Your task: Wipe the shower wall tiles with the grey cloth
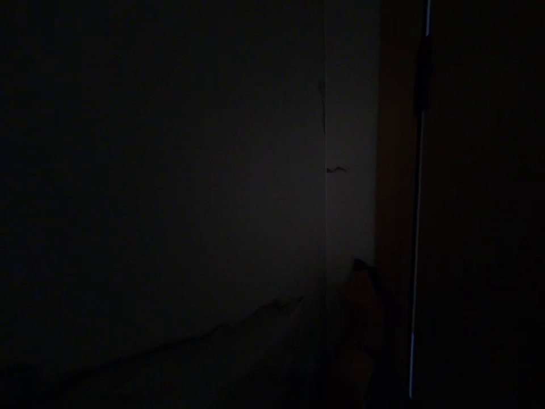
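The head view is almost black. Neither my left hand nor my right hand shows anywhere in it. A dim wall [179,187] fills the left and middle, with a vertical corner line [326,170] and a slightly lighter strip of wall [351,142] to its right. Nothing is held or touched in view.
A dark brownish door or frame [394,170] stands right of the lighter wall strip, with a thin bright slit of light [419,227] running down its edge. A dim orange-brown shape [361,295] sits low by the frame. A crack line [238,324] runs along the wall's base.
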`<control>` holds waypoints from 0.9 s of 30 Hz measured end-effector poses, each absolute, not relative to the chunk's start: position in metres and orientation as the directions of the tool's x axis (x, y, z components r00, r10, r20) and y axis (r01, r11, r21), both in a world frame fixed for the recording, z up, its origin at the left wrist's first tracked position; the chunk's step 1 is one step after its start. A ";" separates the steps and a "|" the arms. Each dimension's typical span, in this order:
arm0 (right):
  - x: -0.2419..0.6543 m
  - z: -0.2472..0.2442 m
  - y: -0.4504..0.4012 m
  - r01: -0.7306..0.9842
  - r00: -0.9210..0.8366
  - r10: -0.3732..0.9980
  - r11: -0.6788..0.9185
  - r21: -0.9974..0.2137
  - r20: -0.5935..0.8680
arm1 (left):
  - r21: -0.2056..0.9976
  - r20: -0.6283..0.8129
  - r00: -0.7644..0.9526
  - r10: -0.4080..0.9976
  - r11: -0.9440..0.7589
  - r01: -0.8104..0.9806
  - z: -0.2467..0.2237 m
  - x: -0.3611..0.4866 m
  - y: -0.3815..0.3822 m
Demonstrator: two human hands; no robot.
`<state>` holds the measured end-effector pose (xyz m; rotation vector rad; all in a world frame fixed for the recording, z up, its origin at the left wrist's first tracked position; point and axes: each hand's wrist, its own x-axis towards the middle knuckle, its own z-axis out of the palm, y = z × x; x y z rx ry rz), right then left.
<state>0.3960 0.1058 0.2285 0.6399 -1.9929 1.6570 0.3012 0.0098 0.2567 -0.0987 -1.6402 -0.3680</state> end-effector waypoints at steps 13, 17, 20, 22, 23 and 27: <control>0.321 0.254 0.043 -0.820 -0.571 0.091 -0.007 -0.573 0.816 | 0.186 0.976 -0.167 -0.137 0.928 0.323 0.254 0.305 0.011; 0.312 0.258 0.039 -0.811 -0.584 -0.026 0.008 -0.584 0.811 | 0.390 0.920 -0.160 -0.359 0.885 0.254 0.253 0.305 0.013; 0.297 0.252 0.050 -0.803 -0.593 -0.087 0.138 -0.580 0.800 | 0.342 0.938 -0.166 -0.305 0.895 0.285 0.253 0.302 0.021; 0.287 0.248 0.058 -0.790 -0.608 -0.109 0.186 -0.585 0.786 | 0.263 0.959 -0.187 -0.212 0.911 0.319 0.256 0.302 0.021; 0.282 0.246 0.059 -0.783 -0.617 -0.121 0.196 -0.591 0.777 | 0.265 0.958 -0.196 -0.212 0.914 0.307 0.258 0.302 0.018; 0.271 0.245 0.055 -0.753 -0.654 -0.153 0.232 -0.616 0.741 | 0.336 0.937 -0.151 -0.314 0.930 0.149 0.248 0.302 0.013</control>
